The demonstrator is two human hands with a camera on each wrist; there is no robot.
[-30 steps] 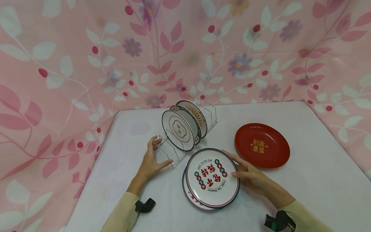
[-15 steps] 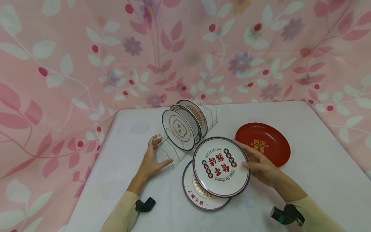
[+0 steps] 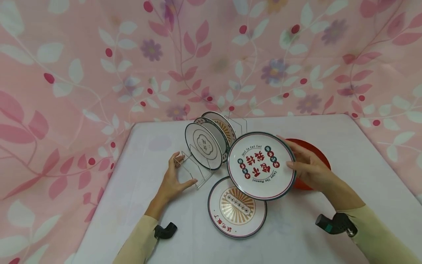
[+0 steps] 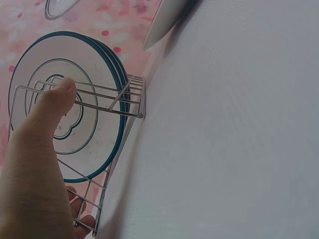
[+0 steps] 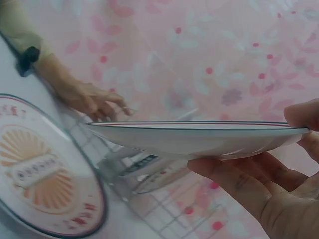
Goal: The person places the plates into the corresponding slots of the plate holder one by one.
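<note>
A glossy white round plate with red characters and a dark-blue rim is at the centre right of the head view, raised off the smooth white tabletop; seen edge-on in the right wrist view, it is a shallow, curved dish. Below it, at lower centre, lies a white round plate with a gold sunburst, its upper edge covered. Mid-frame, a thin silver wire rack holds white dark-rimmed plates leaning on edge, the rear ones partly hidden. A shiny red oval plate, right of centre, is largely masked by the right hand and raised plate. The right wrist view blurs the rack. The right hand pinches the raised plate's edge, thumb above, fingers beneath. The left hand grips the rack's near end, thumb and fingers spread across its wires.
</note>
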